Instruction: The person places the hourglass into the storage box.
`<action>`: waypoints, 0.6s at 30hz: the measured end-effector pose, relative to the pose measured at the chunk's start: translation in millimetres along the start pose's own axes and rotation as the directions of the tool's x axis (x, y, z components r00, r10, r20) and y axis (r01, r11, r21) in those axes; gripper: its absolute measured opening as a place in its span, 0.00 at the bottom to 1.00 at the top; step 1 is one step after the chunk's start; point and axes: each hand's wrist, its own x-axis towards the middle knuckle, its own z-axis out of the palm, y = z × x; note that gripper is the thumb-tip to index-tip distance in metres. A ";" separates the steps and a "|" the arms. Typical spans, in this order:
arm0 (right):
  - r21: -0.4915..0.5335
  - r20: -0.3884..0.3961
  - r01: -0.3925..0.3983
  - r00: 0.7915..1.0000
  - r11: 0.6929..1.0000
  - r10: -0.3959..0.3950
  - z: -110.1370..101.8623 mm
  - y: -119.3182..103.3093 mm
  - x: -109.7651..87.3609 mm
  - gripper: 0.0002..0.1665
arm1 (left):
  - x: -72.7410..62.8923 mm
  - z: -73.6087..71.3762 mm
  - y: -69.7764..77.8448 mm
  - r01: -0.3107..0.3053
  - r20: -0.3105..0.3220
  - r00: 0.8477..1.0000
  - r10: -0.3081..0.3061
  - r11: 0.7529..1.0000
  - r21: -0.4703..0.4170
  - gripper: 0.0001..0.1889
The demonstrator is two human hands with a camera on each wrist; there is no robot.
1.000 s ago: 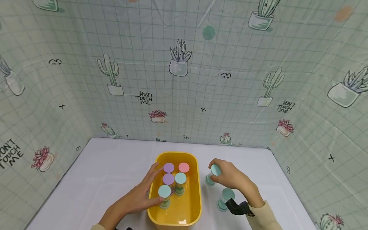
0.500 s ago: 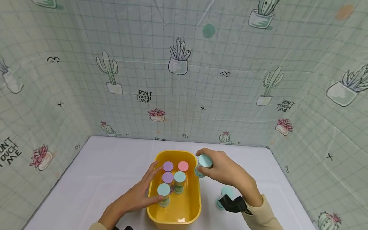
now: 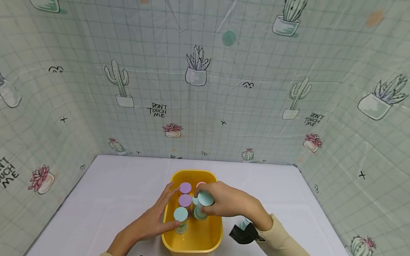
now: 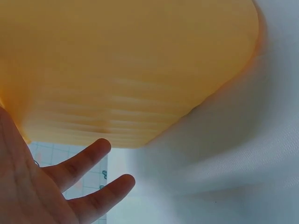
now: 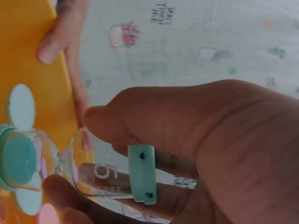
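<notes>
My right hand (image 3: 229, 201) pinches a teal-capped sand timer (image 3: 205, 198) above the yellow tub (image 3: 205, 238). In the right wrist view the same glass timer (image 5: 105, 175) shows a 5 on its bulb, with thumb and fingers around it. Straight-fingered, my left hand (image 3: 148, 222) rests along the tub's left rim, thumb over the edge beside a teal-capped sand timer (image 3: 180, 214). Two purple-capped timers (image 3: 185, 200) stand farther back in the tub. A pink-capped timer (image 3: 201, 184) and another teal-capped one (image 3: 194, 201) are partly hidden by my right hand.
On the white table (image 3: 128, 188), right of the tub, another teal timer (image 3: 244, 224) stands partly behind the black strap (image 3: 244, 234) on my right wrist. A cactus-print cloth (image 3: 217, 106) hangs behind and at both sides.
My right hand has lifted a teal-capped sand timer off the table and carried it left, over the tub's rim and above the tub. My left hand keeps its place.
</notes>
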 end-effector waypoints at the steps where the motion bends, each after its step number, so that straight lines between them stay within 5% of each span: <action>1: -0.010 0.014 0.001 1.000 1.000 -0.001 3.2 1.0 2.1 0.14 | -0.4 0.2 -0.3 -0.004 -0.002 1.000 0.004 1.000 0.002 0.49; 18: -0.216 0.214 -0.008 0.975 0.976 0.056 40.8 13.4 30.1 0.18 | -3.0 -0.5 0.9 -0.003 -0.015 1.000 0.004 1.000 0.024 0.49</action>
